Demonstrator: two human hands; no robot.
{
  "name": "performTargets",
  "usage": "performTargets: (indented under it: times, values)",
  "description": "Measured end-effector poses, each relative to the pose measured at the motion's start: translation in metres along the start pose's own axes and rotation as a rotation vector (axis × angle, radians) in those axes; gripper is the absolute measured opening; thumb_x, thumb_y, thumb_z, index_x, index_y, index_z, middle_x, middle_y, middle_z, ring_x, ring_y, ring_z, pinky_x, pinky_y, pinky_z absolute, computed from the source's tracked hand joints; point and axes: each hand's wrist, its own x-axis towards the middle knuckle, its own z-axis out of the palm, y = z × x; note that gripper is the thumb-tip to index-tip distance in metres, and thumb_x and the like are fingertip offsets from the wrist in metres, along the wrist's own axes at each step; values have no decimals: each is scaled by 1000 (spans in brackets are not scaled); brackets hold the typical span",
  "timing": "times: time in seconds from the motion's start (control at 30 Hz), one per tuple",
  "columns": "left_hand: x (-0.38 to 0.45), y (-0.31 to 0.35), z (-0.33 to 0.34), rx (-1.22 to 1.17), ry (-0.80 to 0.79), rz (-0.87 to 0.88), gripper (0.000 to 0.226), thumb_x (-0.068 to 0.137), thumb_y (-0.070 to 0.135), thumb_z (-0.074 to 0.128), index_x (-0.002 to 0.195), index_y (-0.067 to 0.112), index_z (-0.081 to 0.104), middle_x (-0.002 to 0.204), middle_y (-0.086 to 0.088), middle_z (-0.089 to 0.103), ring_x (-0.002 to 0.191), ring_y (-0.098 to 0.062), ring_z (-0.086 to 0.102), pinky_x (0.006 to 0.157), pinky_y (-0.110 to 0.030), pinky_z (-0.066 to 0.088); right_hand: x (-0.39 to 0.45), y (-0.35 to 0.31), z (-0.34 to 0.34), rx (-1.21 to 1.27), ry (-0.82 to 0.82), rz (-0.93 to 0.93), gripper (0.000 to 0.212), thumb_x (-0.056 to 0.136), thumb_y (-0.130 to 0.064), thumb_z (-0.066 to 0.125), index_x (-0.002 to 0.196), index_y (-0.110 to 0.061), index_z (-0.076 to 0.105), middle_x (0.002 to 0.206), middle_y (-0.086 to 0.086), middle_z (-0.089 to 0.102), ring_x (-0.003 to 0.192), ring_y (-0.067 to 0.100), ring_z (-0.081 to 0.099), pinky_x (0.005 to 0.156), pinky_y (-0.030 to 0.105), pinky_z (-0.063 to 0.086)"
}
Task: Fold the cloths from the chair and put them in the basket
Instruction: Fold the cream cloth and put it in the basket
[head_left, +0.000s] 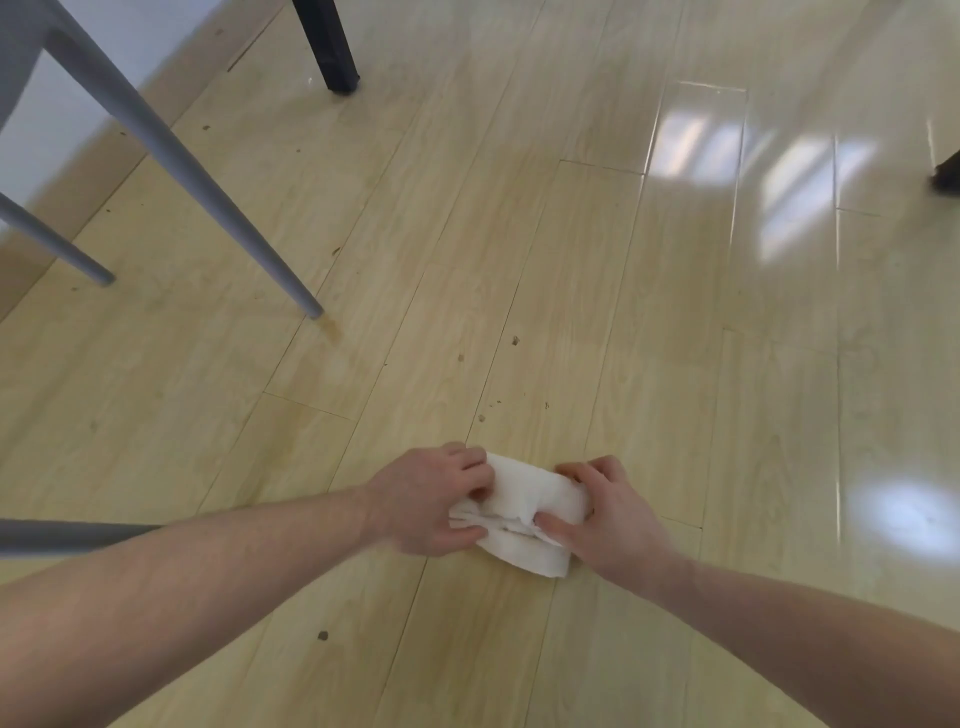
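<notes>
A small white cloth (524, 506), folded into a thick bundle, is held low over the wooden floor (467, 260) between both hands. My left hand (428, 501) grips its left end, fingers curled over the top and thumb underneath. My right hand (605, 514) grips the right end, thumb pressing the front fold. Grey chair legs (208, 192) stand at the upper left; the seat is out of view. No basket is in view.
A black furniture leg (335, 52) stands at the top centre. A grey bar (67, 535) juts in from the left edge by my left forearm. A dark object (948, 176) sits at the right edge. Glossy floor spreads to the right.
</notes>
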Motion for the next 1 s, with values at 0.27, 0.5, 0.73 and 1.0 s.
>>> performTargets:
  times: [0.27, 0.5, 0.73, 1.0]
  values:
    - [4, -21, 18, -235, 76, -429, 54, 84, 74, 49, 120, 33, 49, 118, 22, 40, 86, -4, 55, 71, -27, 49, 3, 10, 24, 103, 11, 16, 36, 71, -61, 70, 93, -41, 49, 94, -18, 59, 89, -1, 56, 72, 27, 48]
    - [-2, -18, 25, -252, 84, -483, 51, 82, 79, 47, 105, 33, 49, 105, 19, 43, 97, -6, 47, 77, -29, 48, 2, 4, 20, 374, 42, 129, 32, 72, -41, 77, 96, -35, 57, 91, -12, 71, 81, 6, 69, 67, 35, 60]
    - [-17, 68, -42, -1023, 44, -1011, 55, 79, 57, 77, 111, 21, 51, 104, 6, 63, 87, -9, 62, 61, -26, 46, -51, -48, -21, 756, 140, 377, 46, 77, -23, 82, 118, -24, 60, 107, -7, 72, 95, 13, 71, 72, 30, 56]
    - [-99, 200, -260, -1485, 317, -1177, 52, 82, 46, 80, 121, 19, 58, 111, 2, 71, 94, -16, 72, 69, -30, 60, -211, -155, -178, 1036, 11, 540, 76, 56, -24, 89, 127, -28, 61, 117, -3, 75, 106, 24, 73, 98, 53, 56]
